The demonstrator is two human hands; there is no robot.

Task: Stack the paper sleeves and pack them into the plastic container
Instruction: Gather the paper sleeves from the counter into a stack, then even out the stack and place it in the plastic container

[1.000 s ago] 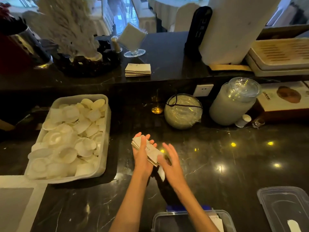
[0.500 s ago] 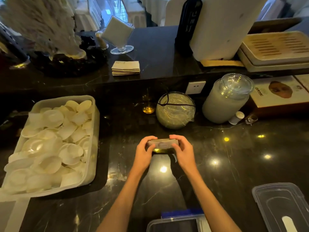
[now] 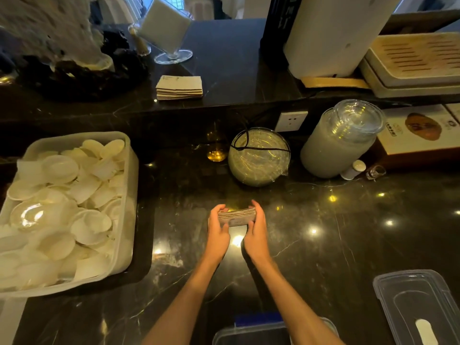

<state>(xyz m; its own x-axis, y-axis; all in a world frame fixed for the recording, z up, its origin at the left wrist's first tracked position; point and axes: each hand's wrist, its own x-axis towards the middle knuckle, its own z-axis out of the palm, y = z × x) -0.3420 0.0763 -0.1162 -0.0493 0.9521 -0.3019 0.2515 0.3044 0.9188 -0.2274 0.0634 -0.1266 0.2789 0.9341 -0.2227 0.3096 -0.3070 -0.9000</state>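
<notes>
Left hand (image 3: 218,230) and right hand (image 3: 254,229) pinch the paper sleeve stack (image 3: 236,216) at opposite ends; print on stack unreadable. Plastic container (image 3: 251,333) nearer the camera than the stack; second sleeve pile (image 3: 179,87) beyond it.

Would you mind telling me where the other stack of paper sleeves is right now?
The spare stack of paper sleeves lies on the raised dark ledge, upper centre, just in front of the tilted napkin holder.
</notes>
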